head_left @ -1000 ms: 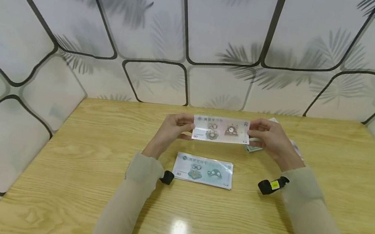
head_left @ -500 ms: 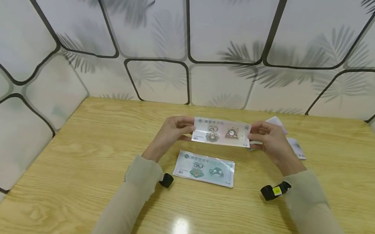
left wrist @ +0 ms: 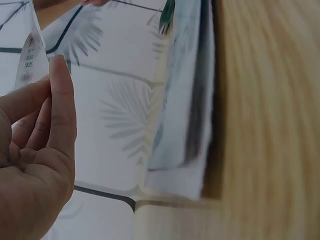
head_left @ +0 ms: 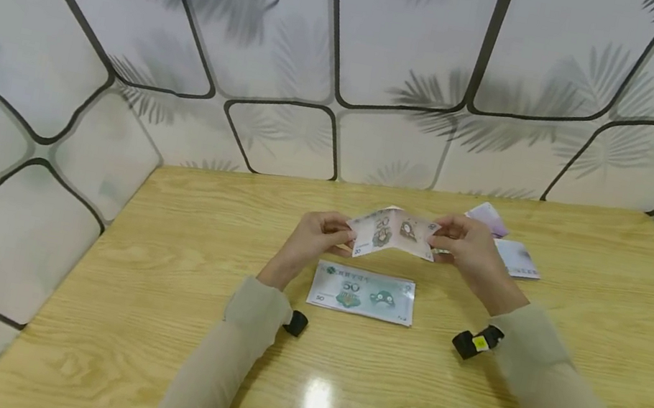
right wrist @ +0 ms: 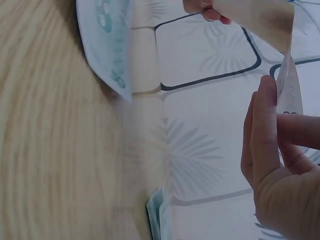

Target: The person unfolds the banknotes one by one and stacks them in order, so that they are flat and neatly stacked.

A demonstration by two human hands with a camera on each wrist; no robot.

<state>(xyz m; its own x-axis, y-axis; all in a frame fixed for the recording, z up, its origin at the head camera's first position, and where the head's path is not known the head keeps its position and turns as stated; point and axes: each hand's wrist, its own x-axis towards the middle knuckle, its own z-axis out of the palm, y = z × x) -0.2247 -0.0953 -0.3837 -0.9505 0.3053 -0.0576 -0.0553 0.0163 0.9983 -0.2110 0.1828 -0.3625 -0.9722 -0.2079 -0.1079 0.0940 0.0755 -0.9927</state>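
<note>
Because the 20 note [head_left: 389,233] is thin paper and buckles upward along its middle, the bending looks best done with light, matched pressure at both short ends. Each of the two hands has thumb and fingers brought together on the note: the left hand [head_left: 310,239] pinches one end, the right hand [head_left: 474,257] the other. It is held in the air above the worktop [head_left: 149,318], on the far side of the stack of 50 notes [head_left: 362,294]. I would keep both ends level, let the crease take the bend, and ease the ends apart if it should lie flat; a hard tug or a twist could crumple or tear it.

As for numbers, one 20 note appears to be held. One stack lies nearest the person; its edges show more than one sheet, but I cannot count them. Past the right hand, two pieces show, one purple note [head_left: 489,218] and one pale note [head_left: 517,258], partly hidden, so there may be more. Two black wrist straps [head_left: 476,341] are worn, one on each arm.
</note>
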